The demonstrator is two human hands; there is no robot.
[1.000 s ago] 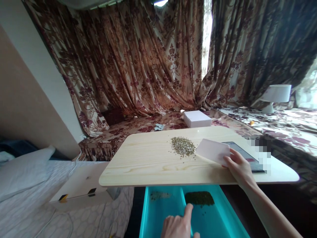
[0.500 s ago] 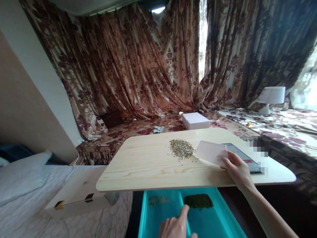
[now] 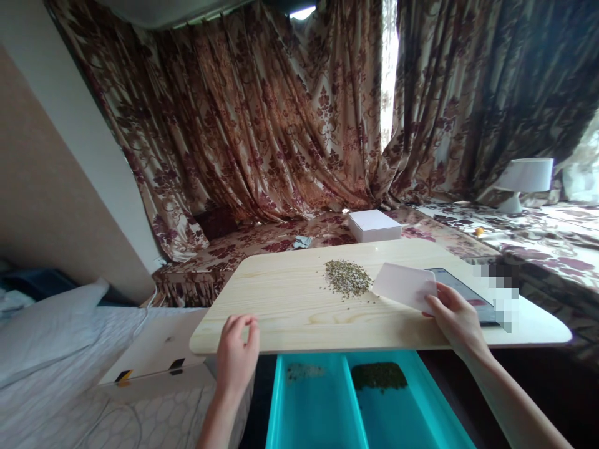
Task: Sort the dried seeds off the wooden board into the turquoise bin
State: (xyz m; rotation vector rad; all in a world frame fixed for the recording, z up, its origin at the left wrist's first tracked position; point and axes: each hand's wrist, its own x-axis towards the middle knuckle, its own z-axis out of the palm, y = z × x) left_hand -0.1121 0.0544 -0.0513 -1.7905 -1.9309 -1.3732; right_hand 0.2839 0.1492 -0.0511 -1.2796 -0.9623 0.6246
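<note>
My right hand [image 3: 456, 318] grips a thin, pale flat plastic scraper [image 3: 406, 286] by its right end. The scraper tilts over the light wooden tabletop [image 3: 281, 299], its left corner beside a loose heap of small green and pale grains [image 3: 347, 278]. My left hand [image 3: 238, 349] hovers at the near left edge of the table, fingers curled and thumb tip close to the index finger; anything between them is too small to make out. Below the near edge sits a turquoise divided tray [image 3: 353, 399], with dark green grains [image 3: 380, 376] in its right compartment and a few pale ones [image 3: 304, 371] in the left.
A tablet [image 3: 468, 299] lies on the table's right side, partly behind my right hand. Beyond the table are a white box [image 3: 374, 226] and a white lamp [image 3: 526, 178]. At left, a pale carton [image 3: 154, 349] rests on the bed [image 3: 56, 362].
My left hand has risen out of the tray and shifted left to the table edge, its pointing finger now curled. My right hand still holds the scraper beside the heap.
</note>
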